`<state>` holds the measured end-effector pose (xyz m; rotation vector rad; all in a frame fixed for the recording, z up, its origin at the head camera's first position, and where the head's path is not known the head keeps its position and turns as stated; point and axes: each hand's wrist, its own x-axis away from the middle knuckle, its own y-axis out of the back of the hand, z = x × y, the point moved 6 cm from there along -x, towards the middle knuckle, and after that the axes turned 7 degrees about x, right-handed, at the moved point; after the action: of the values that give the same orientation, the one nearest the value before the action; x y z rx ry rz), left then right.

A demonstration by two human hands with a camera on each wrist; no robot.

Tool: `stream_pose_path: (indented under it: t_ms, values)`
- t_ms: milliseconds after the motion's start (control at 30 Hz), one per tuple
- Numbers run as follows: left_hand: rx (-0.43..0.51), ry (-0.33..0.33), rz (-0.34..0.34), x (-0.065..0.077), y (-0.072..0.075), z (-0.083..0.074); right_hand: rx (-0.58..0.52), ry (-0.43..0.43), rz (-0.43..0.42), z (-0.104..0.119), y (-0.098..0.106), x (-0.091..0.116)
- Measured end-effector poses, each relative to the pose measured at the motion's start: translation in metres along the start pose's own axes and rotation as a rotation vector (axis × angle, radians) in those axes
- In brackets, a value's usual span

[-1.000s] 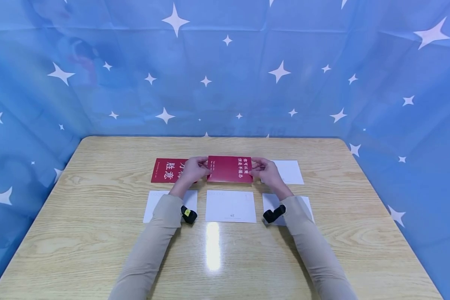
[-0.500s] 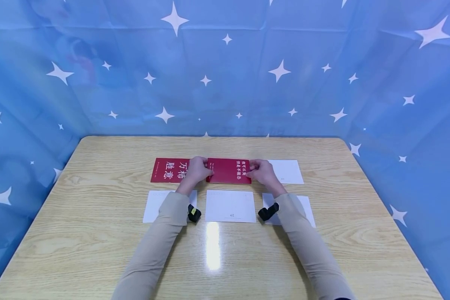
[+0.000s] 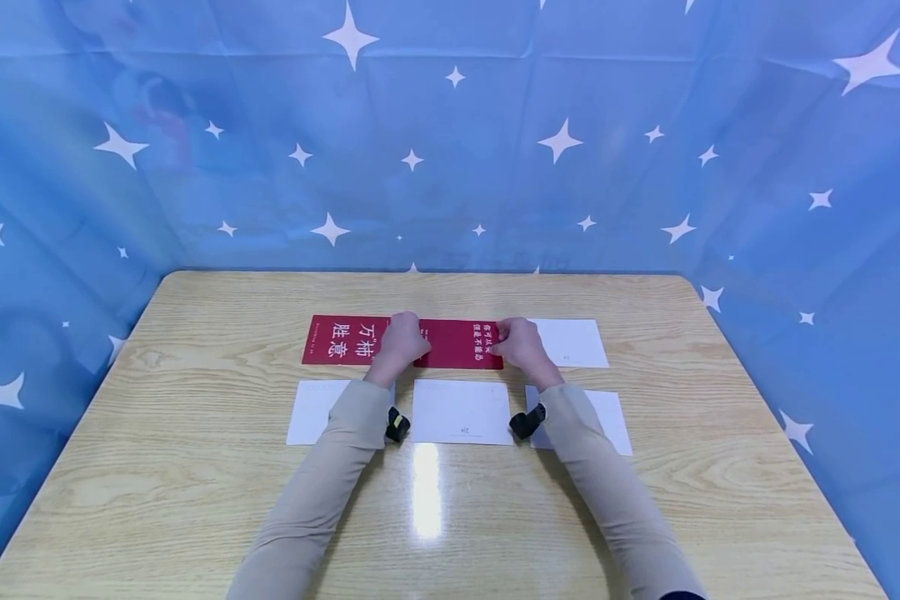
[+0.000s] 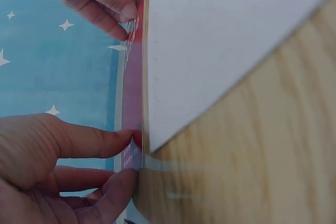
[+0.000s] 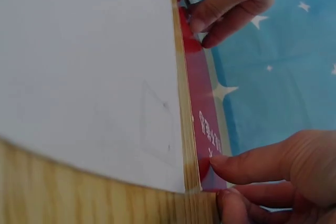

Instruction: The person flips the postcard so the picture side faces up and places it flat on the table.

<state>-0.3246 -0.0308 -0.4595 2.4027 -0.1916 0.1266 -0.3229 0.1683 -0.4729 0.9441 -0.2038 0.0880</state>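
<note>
Red card (image 3: 453, 345): white characters (image 3: 487, 338) near right end, flat, long edge toward you, just beyond middle white card (image 3: 461, 412).

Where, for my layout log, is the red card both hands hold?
In the head view, the red card is mid back row, between the left hand and right hand, beyond the middle white card.

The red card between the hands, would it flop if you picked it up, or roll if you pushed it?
The red card is probably fairly stiff, since its edges look straight. It looks thin, so likely light. Being flat, it should probably slide, not roll, on the shiny table.
</note>
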Motion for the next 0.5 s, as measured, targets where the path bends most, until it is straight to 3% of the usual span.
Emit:
stream_pose_path:
  t_ms: [333,500]
  values:
    - [0.014,0.029,-0.003,0.003,-0.001,-0.002,-0.043,0.026,-0.026,-0.002,0.003,0.003]
    - [0.008,-0.048,-0.031,0.001,-0.003,-0.015,-0.102,0.096,-0.139,-0.008,0.022,0.007]
